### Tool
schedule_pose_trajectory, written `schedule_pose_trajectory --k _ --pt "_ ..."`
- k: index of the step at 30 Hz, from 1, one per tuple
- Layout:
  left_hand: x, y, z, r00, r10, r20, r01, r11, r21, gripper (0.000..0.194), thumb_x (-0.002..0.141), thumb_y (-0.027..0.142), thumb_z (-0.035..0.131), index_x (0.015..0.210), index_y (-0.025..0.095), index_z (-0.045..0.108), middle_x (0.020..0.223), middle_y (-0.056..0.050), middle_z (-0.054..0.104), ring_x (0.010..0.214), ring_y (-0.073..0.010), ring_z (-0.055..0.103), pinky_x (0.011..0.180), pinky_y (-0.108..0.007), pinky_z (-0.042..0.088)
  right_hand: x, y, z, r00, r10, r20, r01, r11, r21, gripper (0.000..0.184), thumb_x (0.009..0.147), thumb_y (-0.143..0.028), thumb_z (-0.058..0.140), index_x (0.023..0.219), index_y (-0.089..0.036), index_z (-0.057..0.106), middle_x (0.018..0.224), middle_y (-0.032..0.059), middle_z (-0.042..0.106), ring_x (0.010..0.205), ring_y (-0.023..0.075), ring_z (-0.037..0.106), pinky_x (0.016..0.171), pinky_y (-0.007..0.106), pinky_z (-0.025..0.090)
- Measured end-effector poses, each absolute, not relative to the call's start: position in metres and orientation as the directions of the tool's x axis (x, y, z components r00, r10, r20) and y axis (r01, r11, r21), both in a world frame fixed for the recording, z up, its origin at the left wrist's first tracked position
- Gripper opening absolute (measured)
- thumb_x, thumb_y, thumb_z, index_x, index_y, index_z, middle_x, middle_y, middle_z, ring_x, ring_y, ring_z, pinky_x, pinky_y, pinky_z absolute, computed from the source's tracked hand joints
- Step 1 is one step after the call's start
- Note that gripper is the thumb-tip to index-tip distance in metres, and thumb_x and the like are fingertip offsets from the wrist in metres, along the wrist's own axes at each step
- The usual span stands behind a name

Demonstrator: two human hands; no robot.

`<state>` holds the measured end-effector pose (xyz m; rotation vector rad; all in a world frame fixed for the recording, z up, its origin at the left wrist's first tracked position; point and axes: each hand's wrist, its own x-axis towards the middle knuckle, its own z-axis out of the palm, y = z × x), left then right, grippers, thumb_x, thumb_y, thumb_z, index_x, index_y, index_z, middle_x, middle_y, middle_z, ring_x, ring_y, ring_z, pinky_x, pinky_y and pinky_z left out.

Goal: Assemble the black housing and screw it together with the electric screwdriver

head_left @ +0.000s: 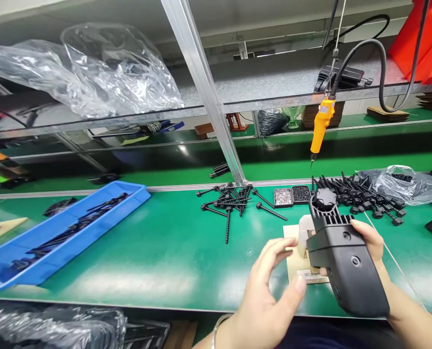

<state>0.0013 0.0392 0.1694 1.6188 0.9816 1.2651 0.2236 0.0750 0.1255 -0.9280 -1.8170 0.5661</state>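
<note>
My right hand (372,242) grips a black plastic housing (354,271) with a ribbed end and a round black knob (325,198), raised over the bench. Beside it, to the left, my left hand (264,295) is apart from the housing, fingers and thumb spread with nothing between them. Behind the housing, partly covered by it, a pale fixture block (304,231) stands on a cream board (292,261). An orange electric screwdriver (322,126) hangs tip-down above, beyond both hands.
Black ribbed stakes (227,198) lie in a pile mid-bench, with more (372,194) at right. Two small trays (283,198) hold tiny parts. A blue bin (92,230) sits left. A metal upright (208,92) and shelf edge (284,99) cross the space ahead.
</note>
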Motion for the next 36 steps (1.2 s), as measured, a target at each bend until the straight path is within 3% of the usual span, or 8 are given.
schedule_pose_trajectory --k 6,12,14,18,21,25,31,36 --pt "0.010 0.082 0.154 0.280 0.887 0.366 0.248 -0.435 0.866 0.068 0.078 0.029 0.074 0.139 0.023 0.043 0.142 -0.015 0.043 0.136 -0.0358 0.040 0.115 -0.059 0.034 0.224 0.097 0.156 -0.340 0.768 0.543 0.259 0.632 -0.731 0.063 0.080 -0.026 0.071 0.132 -0.036 0.036 0.111 0.0045 0.057 0.087 0.0225 0.068 0.077 0.034 0.058" --pt "0.039 0.111 0.154 0.334 0.884 0.326 0.087 -0.374 0.923 0.109 0.057 0.023 0.089 0.146 0.020 0.028 0.144 -0.019 0.043 0.134 -0.0386 0.044 0.115 -0.056 0.035 0.232 0.101 0.160 -0.343 0.735 0.585 0.531 0.665 -0.524 0.064 0.084 -0.027 0.064 0.141 -0.037 0.036 0.141 0.0127 0.033 0.131 0.0364 0.042 0.097 0.058 0.049" --pt "0.047 0.120 0.149 0.333 0.883 0.331 0.001 -0.351 0.936 0.115 0.058 0.024 0.089 0.149 0.020 0.018 0.141 -0.019 0.047 0.129 -0.0366 0.050 0.114 -0.055 0.038 0.245 0.097 0.159 -0.381 0.752 0.538 0.565 0.650 -0.508 0.065 0.085 -0.025 0.063 0.143 -0.036 0.037 0.147 0.0130 0.029 0.136 0.0364 0.036 0.099 0.058 0.048" --pt "0.054 0.131 0.131 0.315 0.849 0.425 0.102 -0.475 0.874 0.085 0.056 0.031 0.087 0.130 0.016 0.048 0.116 -0.013 0.057 0.105 -0.0321 0.057 0.095 -0.049 0.050 0.276 0.121 0.164 -0.389 0.804 0.451 0.521 0.595 -0.612 0.049 0.093 -0.033 0.056 0.140 -0.031 0.046 0.147 0.0116 0.040 0.131 0.0296 0.049 0.097 0.040 0.054" --pt "0.057 0.135 0.117 0.286 0.792 0.539 0.166 -0.595 0.786 0.065 0.053 0.031 0.086 0.110 0.017 0.059 0.101 -0.009 0.053 0.093 -0.0269 0.052 0.082 -0.042 0.052 0.263 0.183 0.163 -0.245 0.852 0.463 0.607 0.507 -0.612 0.026 0.097 -0.037 0.050 0.115 -0.023 0.063 0.121 0.0107 0.061 0.109 0.0247 0.062 0.090 0.037 0.055" --pt "0.059 0.142 0.104 0.272 0.710 0.650 -0.006 -0.674 0.738 0.073 0.057 0.031 0.086 0.123 0.024 0.056 0.105 -0.007 0.054 0.096 -0.0256 0.051 0.082 -0.038 0.052 0.193 0.277 0.144 -0.478 0.858 0.187 0.757 0.510 -0.408 0.013 0.093 -0.017 0.059 0.086 -0.015 0.070 0.095 0.0070 0.069 0.097 0.0198 0.064 0.093 0.037 0.052" --pt "0.057 0.151 0.087 0.290 0.697 0.656 -0.069 -0.668 0.741 0.075 0.057 0.043 0.090 0.122 0.021 0.059 0.111 -0.011 0.055 0.104 -0.0288 0.056 0.088 -0.041 0.054 0.120 0.326 0.108 -0.521 0.853 -0.021 0.825 0.497 -0.268 0.020 0.098 -0.032 0.062 0.100 -0.012 0.065 0.102 0.0062 0.066 0.097 0.0188 0.064 0.089 0.039 0.055" --pt "0.055 0.147 0.090 0.297 0.713 0.635 -0.055 -0.651 0.757 0.079 0.043 0.024 0.092 0.115 0.021 0.059 0.109 -0.009 0.052 0.102 -0.0281 0.057 0.085 -0.039 0.055 0.118 0.334 0.091 -0.486 0.871 -0.077 0.848 0.448 -0.284 0.023 0.099 -0.034 0.060 0.103 -0.012 0.065 0.101 0.0059 0.066 0.092 0.0175 0.064 0.086 0.038 0.056"
